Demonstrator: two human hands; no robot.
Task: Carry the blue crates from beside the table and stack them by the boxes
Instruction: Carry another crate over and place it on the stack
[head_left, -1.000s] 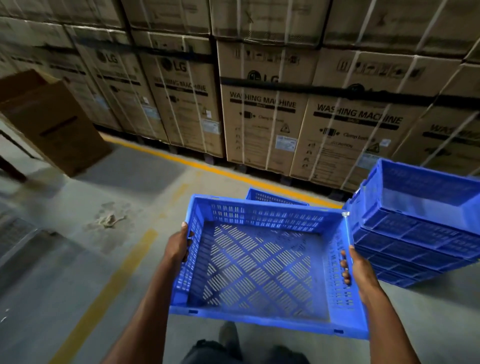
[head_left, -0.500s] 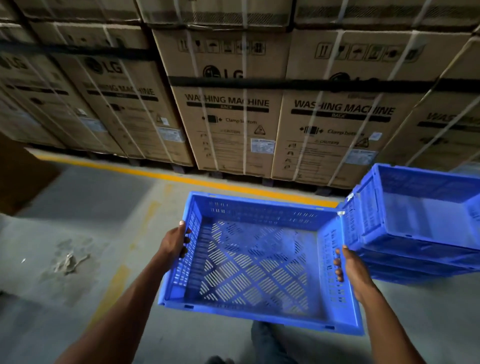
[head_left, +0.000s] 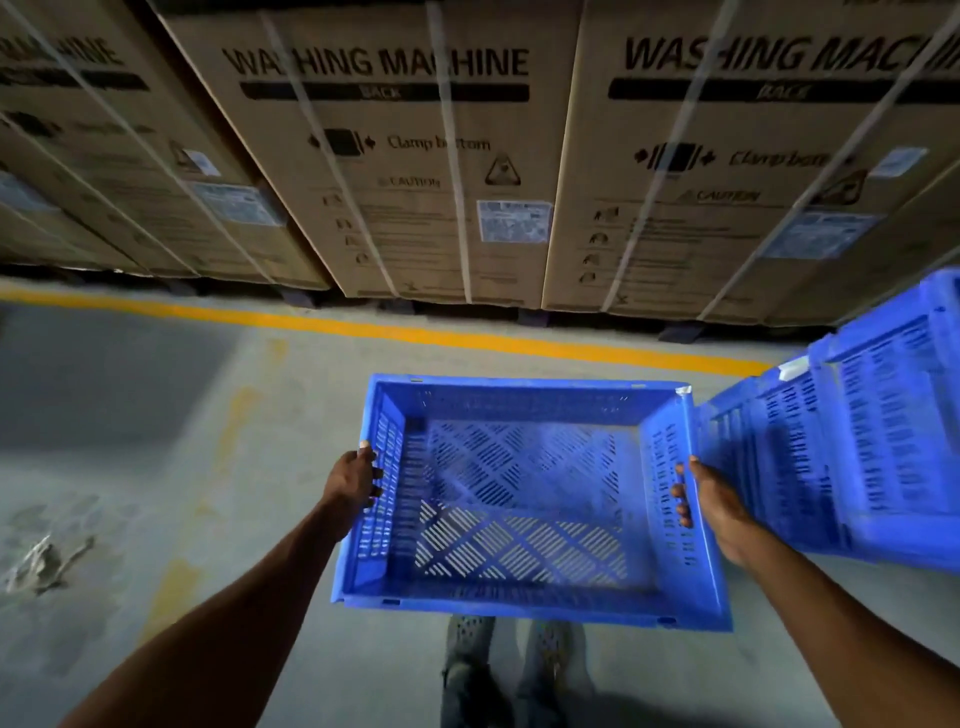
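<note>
- The person held one blue crate (head_left: 524, 499) out in front of the body, open side up and clear of the floor (head_left: 156, 415), with nothing inside it.
- The left hand (head_left: 353, 486) gripped the crate's left wall, fingers (head_left: 375, 475) hooked through the slots there.
- The right hand (head_left: 714, 506) gripped the crate's right wall in the same way, its fingertips (head_left: 681, 506) showing inside through the handle opening.
- Just right of the held crate stood a stack of blue crates (head_left: 857, 441), its near side very close to the crate's right wall; I couldn't tell whether they touched.
- Beyond the crate ran a yellow floor line (head_left: 395, 332), and behind that a row of strapped cardboard boxes (head_left: 415, 171) printed "WASHING MACHINE".
- Below the crate's near edge, the person's two shoes (head_left: 467, 649) showed on the concrete.
- Well to the crate's left, a crumpled scrap (head_left: 44, 564) lay on the floor.
</note>
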